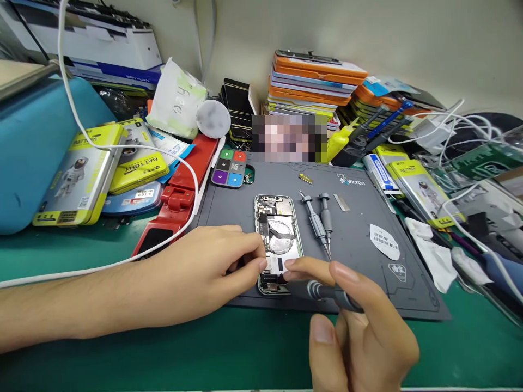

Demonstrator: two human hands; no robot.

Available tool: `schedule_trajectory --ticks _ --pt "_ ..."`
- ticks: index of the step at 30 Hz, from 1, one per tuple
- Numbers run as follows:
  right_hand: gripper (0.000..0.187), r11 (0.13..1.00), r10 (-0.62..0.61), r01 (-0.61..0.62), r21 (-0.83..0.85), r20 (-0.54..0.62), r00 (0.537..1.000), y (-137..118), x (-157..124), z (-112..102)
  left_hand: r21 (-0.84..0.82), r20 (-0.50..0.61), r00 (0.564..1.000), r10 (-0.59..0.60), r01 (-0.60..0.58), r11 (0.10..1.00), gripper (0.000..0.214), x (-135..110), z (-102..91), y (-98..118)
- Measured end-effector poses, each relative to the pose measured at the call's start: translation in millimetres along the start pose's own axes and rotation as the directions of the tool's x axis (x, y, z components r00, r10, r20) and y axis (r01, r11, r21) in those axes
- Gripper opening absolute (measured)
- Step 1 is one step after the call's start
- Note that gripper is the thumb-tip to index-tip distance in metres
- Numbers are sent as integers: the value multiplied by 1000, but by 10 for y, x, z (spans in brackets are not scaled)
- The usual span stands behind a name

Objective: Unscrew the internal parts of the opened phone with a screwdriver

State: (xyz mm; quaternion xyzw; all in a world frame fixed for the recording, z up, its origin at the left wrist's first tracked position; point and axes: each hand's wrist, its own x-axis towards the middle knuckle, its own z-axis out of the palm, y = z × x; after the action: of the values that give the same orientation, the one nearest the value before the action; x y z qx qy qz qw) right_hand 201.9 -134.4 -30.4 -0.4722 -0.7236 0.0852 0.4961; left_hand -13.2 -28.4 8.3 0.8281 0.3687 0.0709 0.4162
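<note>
An opened smartphone lies on the dark grey work mat, its circuit board, cables and round coil exposed. Curled against its lower left edge, my left hand is closed, with thumb and index fingertips at the phone's side. My right hand is closed around a grey screwdriver, tilted toward the phone's lower end; its tip is hidden. The right index fingertip reaches the phone's lower right. Two more screwdrivers lie right of the phone, near a small metal plate.
A coloured magnetic case sits at the mat's back left. Yellow battery boxes and a red tool stand left, crossed by a white cable. Stacked orange boxes rise behind; a white sticker lies right.
</note>
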Motion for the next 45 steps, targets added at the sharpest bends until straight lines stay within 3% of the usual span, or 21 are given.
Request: schedule_trajectory --ticks 5,9,12,18,23,28,34,39,45 --pt "67 998 65 -65 11 -32 997 47 -57 -17 13 -8 1000 18 -18 1000 27 0 4 -9" --pt "76 999 25 -24 23 -40 999 59 -61 -1 -23 -15 998 62 -62 998 20 19 5 -31" --pt "69 1000 21 -21 8 -64 998 51 -52 20 -74 -16 996 88 -89 993 13 36 -7 -49" --pt "69 981 8 -31 -191 -121 993 31 40 24 -136 -5 994 110 -110 985 9 39 -36 -53" --pt "63 998 63 -61 20 -186 980 11 131 28 -182 -16 990 139 -140 973 12 46 -48 -39" --pt "63 991 61 -46 125 -114 992 -36 81 27 -230 14 992 126 -120 966 12 33 -56 -55" --pt "59 996 14 -3 92 -129 992 -42 77 21 -132 28 983 179 -174 976 12 36 -35 -76" --pt "57 990 81 -61 129 -151 985 -30 72 37 -54 42 981 192 -189 980 11 23 -23 -69" --pt "62 999 38 -41 -24 -127 991 -14 98 -55 -64 50 996 71 -68 996 9 14 -41 13"
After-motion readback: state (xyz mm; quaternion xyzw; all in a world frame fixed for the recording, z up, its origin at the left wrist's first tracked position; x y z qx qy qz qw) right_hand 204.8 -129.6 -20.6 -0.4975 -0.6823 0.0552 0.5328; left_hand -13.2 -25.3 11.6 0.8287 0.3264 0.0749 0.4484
